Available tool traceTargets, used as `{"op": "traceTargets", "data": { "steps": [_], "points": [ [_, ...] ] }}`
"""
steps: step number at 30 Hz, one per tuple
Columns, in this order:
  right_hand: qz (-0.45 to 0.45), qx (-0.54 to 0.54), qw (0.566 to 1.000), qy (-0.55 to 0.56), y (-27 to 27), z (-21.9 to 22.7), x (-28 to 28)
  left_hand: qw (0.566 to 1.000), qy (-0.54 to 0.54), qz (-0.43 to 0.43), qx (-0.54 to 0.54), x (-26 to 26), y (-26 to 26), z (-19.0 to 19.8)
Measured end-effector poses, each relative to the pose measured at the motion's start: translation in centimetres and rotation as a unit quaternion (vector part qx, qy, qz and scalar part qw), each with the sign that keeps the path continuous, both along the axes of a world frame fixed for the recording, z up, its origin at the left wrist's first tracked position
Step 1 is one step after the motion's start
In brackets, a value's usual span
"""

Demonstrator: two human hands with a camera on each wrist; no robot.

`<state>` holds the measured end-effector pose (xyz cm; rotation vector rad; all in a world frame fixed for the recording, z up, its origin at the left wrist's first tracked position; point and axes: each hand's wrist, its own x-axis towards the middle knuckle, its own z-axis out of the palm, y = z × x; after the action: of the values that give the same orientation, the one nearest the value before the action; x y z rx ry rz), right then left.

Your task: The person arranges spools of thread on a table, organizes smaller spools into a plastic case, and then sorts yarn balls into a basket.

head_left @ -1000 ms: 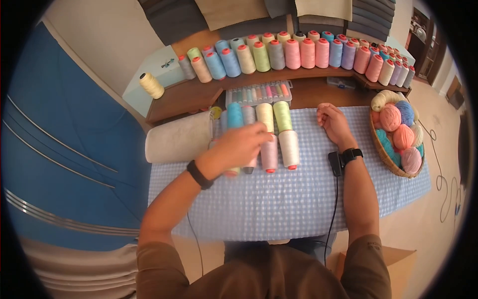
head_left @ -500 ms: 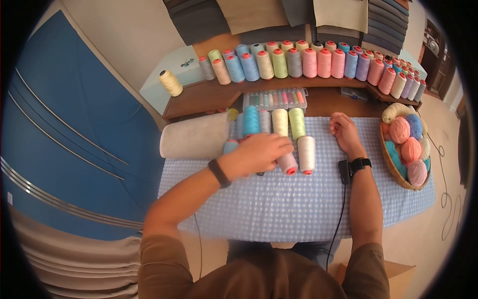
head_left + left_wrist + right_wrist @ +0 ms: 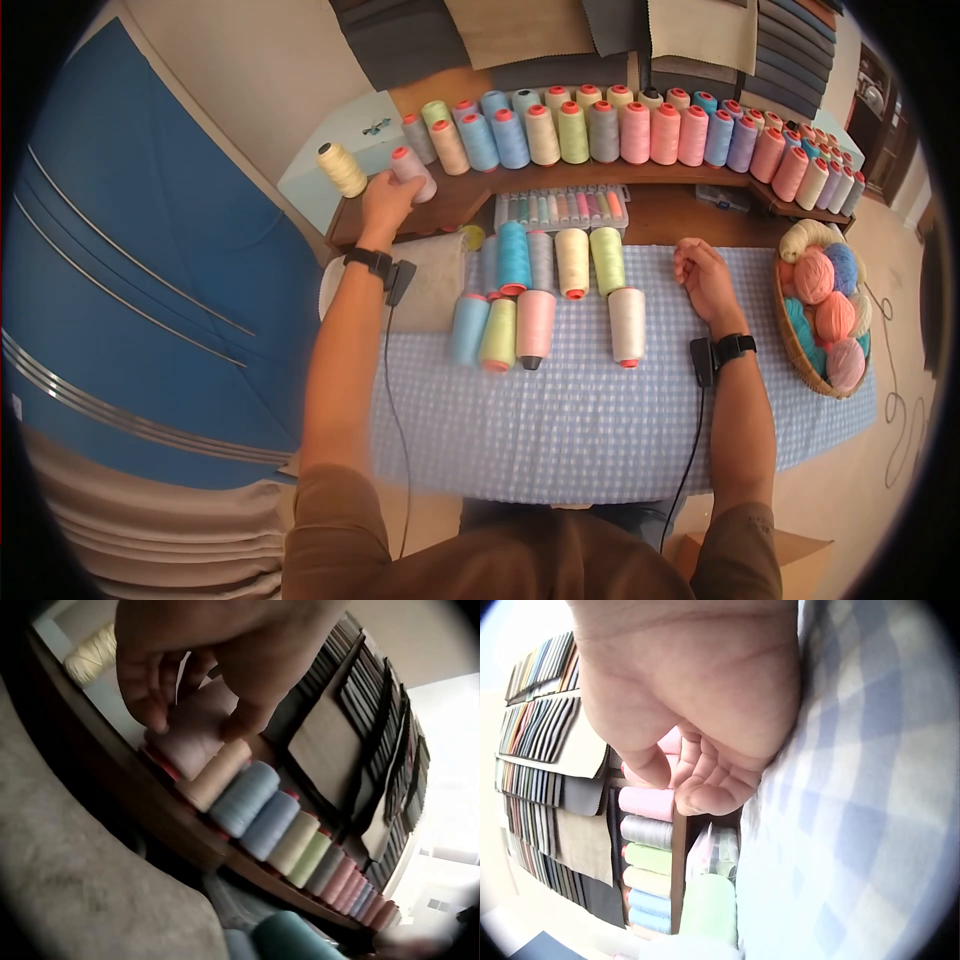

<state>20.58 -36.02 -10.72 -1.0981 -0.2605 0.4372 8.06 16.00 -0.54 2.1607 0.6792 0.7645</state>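
Note:
At the left end of the wooden shelf, the left hand point(image 3: 388, 207) grips a pale mauve spool point(image 3: 416, 176), which stands near the yellow spool point(image 3: 342, 170). The left wrist view shows thumb and fingers on opposite sides of the mauve spool point(image 3: 196, 729), beside a peach one point(image 3: 217, 774). On the checked cloth point(image 3: 600, 430) lie two rows of spools, among them a teal one point(image 3: 512, 257), a pink one point(image 3: 536, 322) and a white one point(image 3: 628, 325). The right hand point(image 3: 706, 284) rests on the cloth with loosely curled fingers, holding nothing.
Rows of upright spools point(image 3: 573, 135) line the curved shelf point(image 3: 560, 172). A clear case of small spools point(image 3: 562, 208) sits below it. A basket of yarn balls point(image 3: 797, 350) stands at the right, and a rolled grey fabric point(image 3: 425, 285) lies at the left.
The left hand has carried the mauve spool from the front row on the cloth up and left to the shelf. A gap shows beside the white spool. The right hand stays resting.

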Motion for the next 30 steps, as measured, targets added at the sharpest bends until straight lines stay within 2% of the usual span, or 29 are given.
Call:
{"op": "traceTargets", "data": {
  "steps": [4, 6, 13, 16, 19, 20, 21, 23, 25, 27, 30],
  "points": [
    [0.0, -0.004, 1.0, 0.001, 0.0, 0.1, 0.0, 0.999, 0.016, 0.019, -0.02, 3.2, 1.9, -0.9],
    [0.0, -0.005, 1.0, 0.0, 0.0, 0.1, -0.1, 0.998, -0.037, 0.02, -0.046, 4.4, 2.3, -1.5],
    [0.009, 0.005, 1.0, 0.002, -0.1, 0.0, 0.0, 0.987, -0.084, 0.007, -0.138, 4.5, 1.3, -1.8],
    [0.011, 0.009, 1.0, 0.003, 0.0, 0.0, 0.0, 0.99, -0.074, 0.008, -0.118, 3.2, 0.6, -2.1],
    [0.006, 0.017, 1.0, 0.004, -0.2, -0.1, -0.1, 0.997, -0.075, -0.026, -0.008, 2.1, -2.8, -2.3],
    [0.004, 0.017, 1.0, 0.004, -0.1, 0.0, -0.2, 0.993, -0.075, -0.094, 0.013, 1.1, -5.4, -1.8],
    [0.004, 0.018, 1.0, 0.003, -0.1, 0.1, -0.3, 0.984, -0.075, -0.16, 0.033, -0.1, -8.6, -1.0],
    [0.008, 0.019, 1.0, 0.003, -0.3, 0.0, -0.2, 0.953, -0.005, -0.293, 0.074, -1.5, -14.6, 0.0],
    [0.008, 0.016, 1.0, 0.003, -0.3, 0.0, -0.2, 0.881, 0.024, -0.426, 0.203, -3.3, -20.5, 1.1],
    [0.003, 0.009, 1.0, 0.003, -0.2, 0.0, -0.2, 0.828, -0.02, -0.48, 0.291, -3.6, -24.9, -0.8],
    [0.004, 0.02, 1.0, 0.003, -0.3, -0.7, 0.3, 0.751, 0.025, -0.515, 0.413, -4.1, -29.8, -1.6]
  ]
}}
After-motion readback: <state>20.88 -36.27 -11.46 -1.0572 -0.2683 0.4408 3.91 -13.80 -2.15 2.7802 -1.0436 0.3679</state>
